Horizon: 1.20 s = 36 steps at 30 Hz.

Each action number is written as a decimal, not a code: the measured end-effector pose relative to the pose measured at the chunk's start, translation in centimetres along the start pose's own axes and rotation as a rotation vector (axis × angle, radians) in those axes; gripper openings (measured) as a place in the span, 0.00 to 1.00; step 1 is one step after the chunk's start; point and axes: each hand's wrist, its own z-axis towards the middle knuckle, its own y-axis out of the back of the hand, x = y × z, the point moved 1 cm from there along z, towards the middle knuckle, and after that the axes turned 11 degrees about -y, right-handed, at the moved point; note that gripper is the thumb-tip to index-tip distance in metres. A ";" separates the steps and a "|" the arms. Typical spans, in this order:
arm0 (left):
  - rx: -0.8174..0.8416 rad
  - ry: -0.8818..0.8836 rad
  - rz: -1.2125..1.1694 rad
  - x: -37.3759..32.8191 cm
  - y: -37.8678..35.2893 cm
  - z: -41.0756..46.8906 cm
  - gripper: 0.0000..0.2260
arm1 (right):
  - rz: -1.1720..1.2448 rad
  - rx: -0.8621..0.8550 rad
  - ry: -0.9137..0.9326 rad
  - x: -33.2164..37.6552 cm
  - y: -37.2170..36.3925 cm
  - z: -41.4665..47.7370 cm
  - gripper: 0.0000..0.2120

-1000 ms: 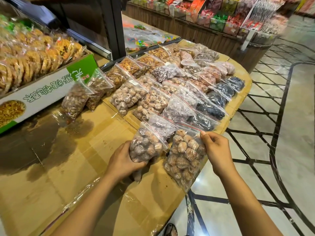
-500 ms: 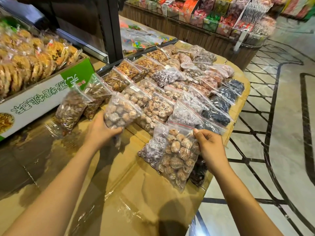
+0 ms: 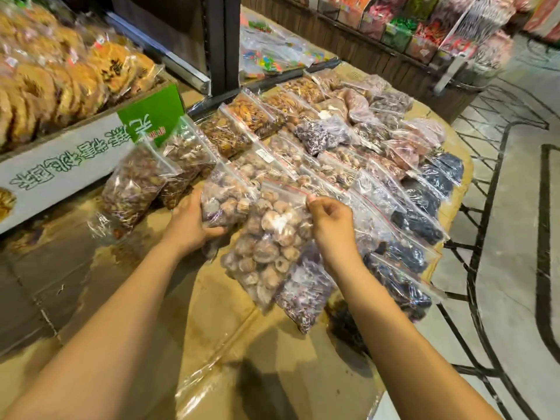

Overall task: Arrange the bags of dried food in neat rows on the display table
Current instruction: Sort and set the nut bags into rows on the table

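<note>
Clear zip bags of dried food lie in slanted rows across the cardboard-covered display table (image 3: 127,298). My left hand (image 3: 189,221) grips a bag of pale brown dried mushrooms (image 3: 225,195) from below, at the near end of a middle row. My right hand (image 3: 330,221) pinches the top corner of a second mushroom bag (image 3: 269,247), which hangs down over a bag of purplish pieces (image 3: 306,295). To the right, a row of dark, almost black dried fruit bags (image 3: 424,213) runs along the table's edge.
A green and white carton (image 3: 66,168) full of wrapped round cakes stands at the left. Two bags of brown nuts (image 3: 136,183) lean against it. A dark post (image 3: 219,40) rises behind the rows. Shelves of coloured packets (image 3: 409,28) line the back. Tiled floor (image 3: 515,237) lies right.
My left hand has carried its mushroom bag right, in against the rows. My right hand has lifted its bag up and left, so both bags now sit side by side.
</note>
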 end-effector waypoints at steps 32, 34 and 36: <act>0.117 0.087 0.104 -12.3 -5.1 -6.2 0.54 | -0.716 -0.202 0.249 -6.0 13.7 -2.5 0.15; 0.073 0.150 -0.046 -13.6 -4.9 -5.8 0.50 | -0.685 -0.230 0.259 -7.1 16.5 -1.4 0.15; -0.105 0.124 -0.155 -16.3 -5.1 -5.2 0.41 | -0.664 -0.237 0.254 -7.9 19.3 0.5 0.15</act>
